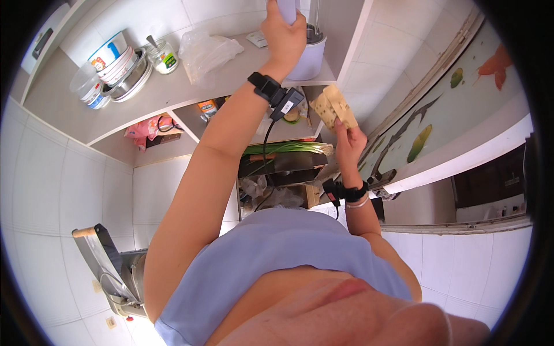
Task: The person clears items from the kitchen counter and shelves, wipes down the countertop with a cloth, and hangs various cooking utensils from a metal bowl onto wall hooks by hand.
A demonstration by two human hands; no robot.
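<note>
My left hand (283, 41) reaches up to the top edge of the view, its fingers wrapped around a lavender object (287, 9) that the frame cuts off. Just behind that hand, a lavender round container (309, 62) with a dark upper part stands on the shelf, partly hidden. My right hand (349, 140) pinches the lower edge of a folded tan piece (333, 106) with dark spots. Whether it is paper or something else, I cannot tell. It hangs in the air to the right of the shelf unit.
On the shelf (169, 93) stand stacked bowls (117, 60), a glass jar (163, 58) with a spoon and a clear plastic bag (205, 54). Below lie green onions (290, 148). A decorated glass door panel (437, 104) borders the right. A cable (265, 160) hangs from my left wrist device.
</note>
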